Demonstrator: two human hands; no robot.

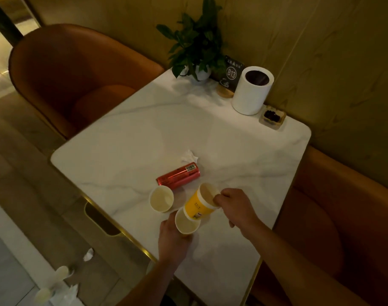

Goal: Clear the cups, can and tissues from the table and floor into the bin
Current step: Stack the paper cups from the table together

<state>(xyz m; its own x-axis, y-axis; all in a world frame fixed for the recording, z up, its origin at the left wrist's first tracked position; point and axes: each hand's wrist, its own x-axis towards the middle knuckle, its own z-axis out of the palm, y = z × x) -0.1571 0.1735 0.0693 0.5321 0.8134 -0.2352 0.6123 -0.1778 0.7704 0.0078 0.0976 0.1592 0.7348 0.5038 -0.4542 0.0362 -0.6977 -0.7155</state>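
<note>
Head view: a yellow cup [199,204] is pinched at its rim by the right hand [236,206] and tilted over a pale cup [187,221] clasped by the left hand [173,239], near the tabletop's [232,151] front edge. If nesting is misjudged, leftover liquid could be spilled, though none can be made out in the dim light. Both cups appear empty, uncrushed paper.

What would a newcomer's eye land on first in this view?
Probably the yellow cup, tilted in the right hand above the cup held by the left hand at the table's near edge. Next, the red can lying on its side just behind, a crumpled tissue beyond it.
</note>
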